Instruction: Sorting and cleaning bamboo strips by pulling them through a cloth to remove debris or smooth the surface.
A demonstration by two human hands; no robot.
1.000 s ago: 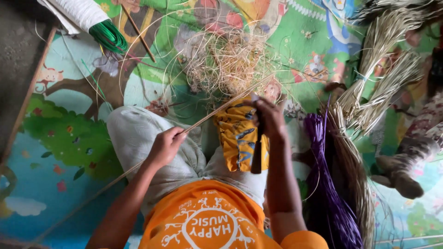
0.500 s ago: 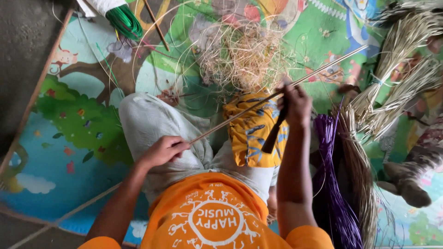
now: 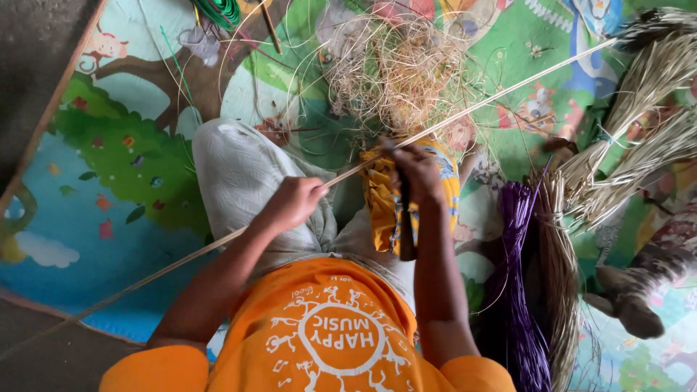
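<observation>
Long pale cane strip [image 3: 465, 114], thin and straight, runs diagonally from the near left floor edge to the far right, crossing over the lap. Left hand [image 3: 292, 203] clenched around it mid-length, just near the grey-trousered knee [image 3: 239, 170]. Right hand [image 3: 419, 173] closed on a dark-handled knife [image 3: 405, 229], handle pointing near, the blade end meeting the strip over a yellow patterned cloth [image 3: 377, 203] on the right thigh.

Judgement: to shave well, keep the strip taut between the hands, the blade at a shallow angle, and draw the strip steadily through instead of pushing the knife.

Outward: tangle of pale curled shavings [image 3: 403, 72] just beyond the knees; bundle of purple-dyed strands [image 3: 519, 290] right of the right arm; tied sheaves of straw-coloured reed [image 3: 653, 87] at far right; colourful cartoon play mat [image 3: 109, 181] beneath everything.

Against the frame half a second back: the left hand sits nearer the knee, the knife handle hangs closer to upright, and the strip reaches further right.
</observation>
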